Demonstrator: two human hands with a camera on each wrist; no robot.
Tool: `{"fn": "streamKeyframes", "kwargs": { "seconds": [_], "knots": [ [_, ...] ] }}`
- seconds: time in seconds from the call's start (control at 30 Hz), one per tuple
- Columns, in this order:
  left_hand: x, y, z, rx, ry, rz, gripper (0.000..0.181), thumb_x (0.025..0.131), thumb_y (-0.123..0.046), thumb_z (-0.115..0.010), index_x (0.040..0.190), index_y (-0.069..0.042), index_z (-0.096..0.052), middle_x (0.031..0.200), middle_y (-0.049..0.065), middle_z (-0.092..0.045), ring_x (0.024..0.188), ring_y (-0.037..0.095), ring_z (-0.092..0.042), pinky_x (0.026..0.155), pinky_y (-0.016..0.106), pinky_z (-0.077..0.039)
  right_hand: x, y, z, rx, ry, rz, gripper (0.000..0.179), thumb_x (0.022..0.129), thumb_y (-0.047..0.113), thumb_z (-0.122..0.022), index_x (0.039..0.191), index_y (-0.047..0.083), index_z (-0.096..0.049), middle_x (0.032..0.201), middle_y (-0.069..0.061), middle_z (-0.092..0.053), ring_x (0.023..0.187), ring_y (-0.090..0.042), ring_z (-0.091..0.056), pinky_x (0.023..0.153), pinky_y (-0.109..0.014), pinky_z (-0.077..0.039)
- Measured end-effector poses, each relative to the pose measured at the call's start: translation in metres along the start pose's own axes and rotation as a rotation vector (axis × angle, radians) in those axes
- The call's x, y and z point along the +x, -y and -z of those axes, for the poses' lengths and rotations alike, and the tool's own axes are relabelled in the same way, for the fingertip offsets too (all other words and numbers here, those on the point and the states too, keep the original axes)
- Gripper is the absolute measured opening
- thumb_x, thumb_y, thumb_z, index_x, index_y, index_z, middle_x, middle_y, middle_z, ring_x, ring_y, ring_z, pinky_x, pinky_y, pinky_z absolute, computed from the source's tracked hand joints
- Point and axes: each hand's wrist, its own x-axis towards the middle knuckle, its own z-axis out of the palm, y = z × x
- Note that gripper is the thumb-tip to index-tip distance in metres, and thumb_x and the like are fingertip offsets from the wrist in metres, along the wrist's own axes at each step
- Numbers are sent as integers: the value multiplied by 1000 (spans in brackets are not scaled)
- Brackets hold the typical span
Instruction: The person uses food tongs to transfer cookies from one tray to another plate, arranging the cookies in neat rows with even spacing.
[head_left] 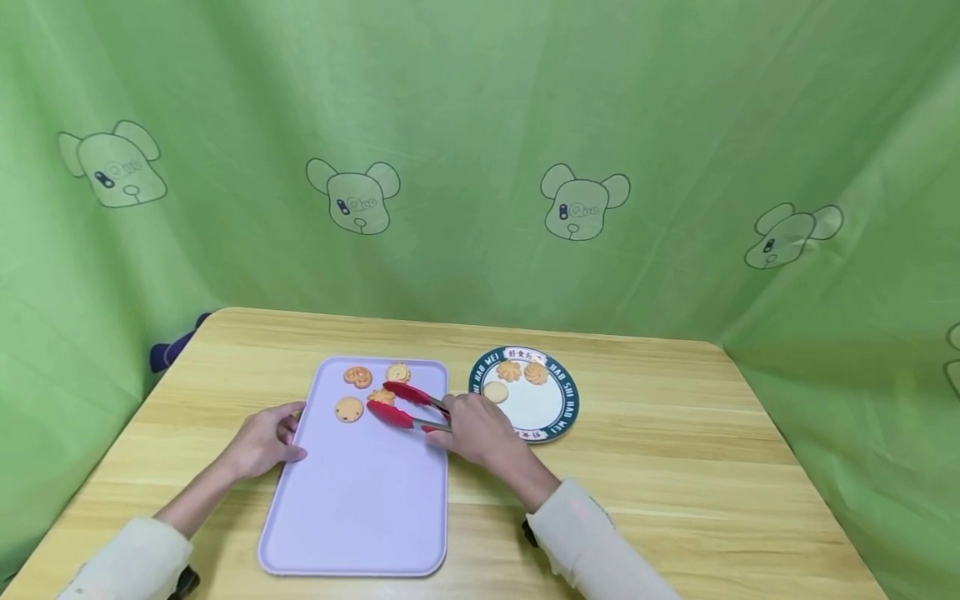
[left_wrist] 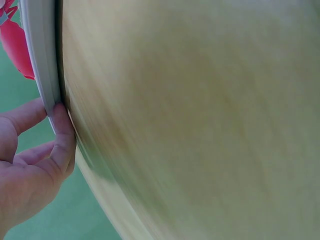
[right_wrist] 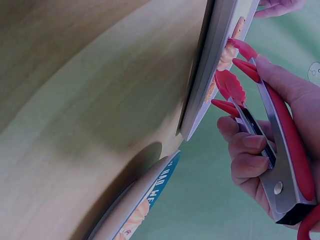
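Note:
My right hand (head_left: 480,427) grips red-tipped metal tongs (right_wrist: 287,170), fingers curled round one arm and thumb along the other. The tongs' red tips (head_left: 390,414) straddle a flower-shaped cookie (head_left: 381,396) on the lilac tray (head_left: 360,508). Around it on the tray lie a pretzel-shaped cookie (head_left: 357,377), a ruffled round cookie (head_left: 398,372) and a flat round cookie with dark spots (head_left: 348,409). At the tray's left edge my left hand (head_left: 262,442) pinches the rim between thumb and fingers, as the left wrist view shows.
Right of the tray stands a round plate (head_left: 536,412) with a dark green lettered rim, holding two swirled cookies (head_left: 536,372) and a plain round one (head_left: 496,392). The wooden table (head_left: 675,467) is enclosed by a green curtain (head_left: 480,275) at the back and sides.

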Motion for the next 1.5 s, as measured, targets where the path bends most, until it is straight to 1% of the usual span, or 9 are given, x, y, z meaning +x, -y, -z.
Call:
{"fn": "streamKeyframes", "kwargs": {
  "seconds": [0.33, 0.43, 0.6, 0.77, 0.9, 1.1, 1.3, 1.4, 1.5],
  "knots": [
    [0, 1, -1, 10, -5, 9, 75, 69, 2, -77, 133, 15, -41, 97, 16, -59, 80, 18, -58, 68, 28, -52, -6, -4, 4, 45, -10, -9, 44, 81, 45, -70, 99, 6, -64, 66, 0, -51, 54, -12, -45, 45, -22, -37],
    [0, 0, -1, 8, -3, 9, 75, 69, 1, -77, 134, 15, -40, 97, 16, -59, 80, 18, -58, 67, 28, -52, -9, -9, 7, 70, -16, -23, 39, 80, 45, -71, 93, 9, -62, 63, 1, -48, 52, -11, -42, 43, -22, -35],
    [0, -2, 0, 5, 2, 12, 75, 70, 1, -77, 134, 15, -40, 98, 17, -59, 81, 18, -58, 67, 28, -52, -18, -21, 13, 82, -39, -27, 39, 80, 47, -71, 91, 11, -62, 60, 1, -46, 51, -11, -41, 43, -22, -34],
    [0, -2, -1, 7, 2, 11, 75, 70, 1, -77, 134, 15, -40, 98, 17, -58, 81, 18, -58, 67, 27, -52, -29, -35, 22, 82, -54, -61, 43, 79, 48, -71, 98, 11, -64, 63, 0, -49, 52, -12, -44, 44, -22, -34],
    [0, -1, -2, 15, 0, 14, 75, 69, 1, -77, 134, 15, -41, 98, 16, -58, 80, 18, -58, 67, 27, -52, -40, -47, 28, 46, -80, -69, 49, 79, 49, -71, 107, 10, -64, 68, 0, -53, 55, -12, -46, 47, -22, -35],
    [0, 0, -1, 24, 1, 6, 75, 70, 0, -77, 134, 15, -40, 97, 16, -58, 79, 17, -57, 66, 26, -51, -56, -72, 34, -28, -156, -73, 53, 79, 49, -70, 109, 6, -65, 89, -8, -69, 66, -13, -54, 58, -27, -46],
    [0, 0, -1, 31, 3, 7, 76, 70, 0, -77, 134, 16, -39, 97, 16, -58, 80, 18, -57, 65, 27, -51, -70, -99, 41, -18, -170, -111, 55, 80, 46, -71, 111, 2, -65, 96, -16, -70, 73, -19, -59, 63, -35, -52],
    [0, 0, -1, 31, 0, 7, 76, 70, 0, -77, 134, 15, -39, 98, 16, -58, 80, 18, -57, 66, 27, -51, -76, -112, 44, -16, -174, -138, 58, 79, 45, -72, 114, -1, -64, 95, -16, -69, 73, -18, -57, 61, -32, -49],
    [0, 0, -1, 32, 2, 3, 76, 70, 0, -77, 134, 16, -39, 98, 17, -59, 80, 18, -58, 66, 28, -51, -81, -122, 45, 1, -163, -179, 56, 79, 44, -72, 113, -1, -64, 79, -9, -63, 66, -16, -50, 54, -27, -39]
  ]
}}
